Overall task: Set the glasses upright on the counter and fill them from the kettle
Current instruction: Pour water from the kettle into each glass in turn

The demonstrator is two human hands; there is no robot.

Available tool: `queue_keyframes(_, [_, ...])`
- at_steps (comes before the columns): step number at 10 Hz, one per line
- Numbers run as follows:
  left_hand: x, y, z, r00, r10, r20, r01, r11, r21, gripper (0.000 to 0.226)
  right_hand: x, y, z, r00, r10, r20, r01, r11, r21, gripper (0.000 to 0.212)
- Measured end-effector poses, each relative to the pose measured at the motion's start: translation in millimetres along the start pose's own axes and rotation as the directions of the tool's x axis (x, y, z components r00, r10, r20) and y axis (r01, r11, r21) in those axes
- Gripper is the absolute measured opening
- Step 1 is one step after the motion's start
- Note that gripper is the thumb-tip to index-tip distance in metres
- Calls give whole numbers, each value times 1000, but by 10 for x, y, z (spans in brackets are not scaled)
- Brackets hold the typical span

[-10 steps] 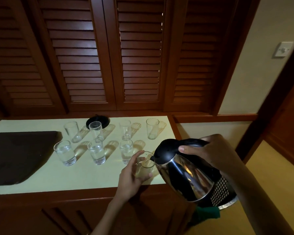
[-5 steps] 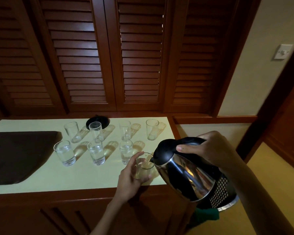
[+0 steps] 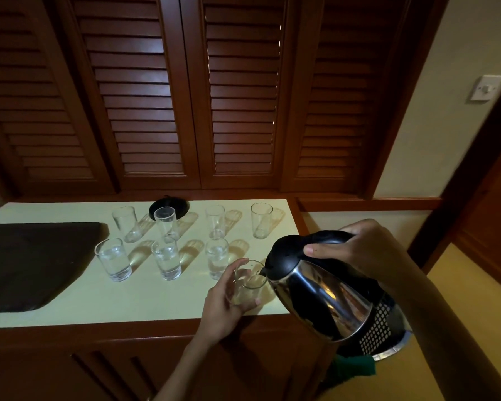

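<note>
Several clear glasses stand upright in two rows on the pale counter (image 3: 70,302). Three front-row glasses hold water, among them the leftmost glass (image 3: 113,259). The back-row glasses, such as the far right one (image 3: 261,220), look empty. My left hand (image 3: 224,303) grips the front right glass (image 3: 250,280) near the counter's front edge. My right hand (image 3: 362,250) grips the black handle of a steel kettle (image 3: 321,287), tilted with its spout over that glass's rim.
A dark mat (image 3: 32,261) covers the counter's left part. The black kettle base (image 3: 169,208) sits at the back behind the glasses. Louvred wooden doors rise behind the counter. A perforated metal bin (image 3: 385,340) stands on the floor at the right.
The kettle has tipped a little further and its spout has come down to the rim of the held glass. My left hand keeps its hold on the glass.
</note>
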State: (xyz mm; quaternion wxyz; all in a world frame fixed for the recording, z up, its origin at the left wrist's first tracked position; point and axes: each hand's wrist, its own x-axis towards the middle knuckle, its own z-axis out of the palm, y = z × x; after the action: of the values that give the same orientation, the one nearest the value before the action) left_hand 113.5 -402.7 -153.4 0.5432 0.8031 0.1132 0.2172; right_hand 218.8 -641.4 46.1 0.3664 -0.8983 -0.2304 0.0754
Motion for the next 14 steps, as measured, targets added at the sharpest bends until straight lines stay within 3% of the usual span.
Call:
queue_keyframes(5, [2, -12, -34, 1000, -13, 7, 13, 1000, -18, 84, -7, -22, 11, 1000, -8, -21, 8, 1000, -24, 116])
queue_keyframes(6, [2, -6, -29, 1000, -4, 11, 4, 1000, -12, 84, 9, -34, 12, 1000, -29, -10, 30, 1000, 10, 97])
queue_keyframes(7, [1, -19, -25, 1000, -2, 10, 2, 1000, -12, 86, -15, -94, 17, 993, -117, 18, 118, 991, -56, 48])
queue_keyframes(8, [-10, -20, -21, 1000, 1, 18, 0, 1000, -12, 85, -7, -61, 33, 995, -102, 13, 103, 993, -49, 64])
queue_keyframes(9, [-23, -6, -20, 1000, 5, 22, -4, 1000, -17, 84, 13, -32, 8, 999, -36, -5, 36, 999, -3, 98])
queue_keyframes(10, [-23, -15, -17, 1000, 2, 25, -1, 1000, -26, 85, -7, -41, 15, 988, -156, 18, 156, 986, -52, 73])
queue_keyframes(12, [-29, -5, -4, 1000, 7, 30, -6, 999, -32, 84, 23, -17, 13, 992, -124, 2, 123, 991, -49, 66])
queue_keyframes(13, [-25, -7, -1, 1000, 4, 31, -2, 999, -39, 83, 46, 19, 0, 997, -77, -17, 77, 997, 0, 96])
queue_keyframes(14, [-33, 14, -3, 999, 5, 32, -4, 999, -34, 83, 29, 20, -10, 991, -130, 7, 130, 991, -33, 97])
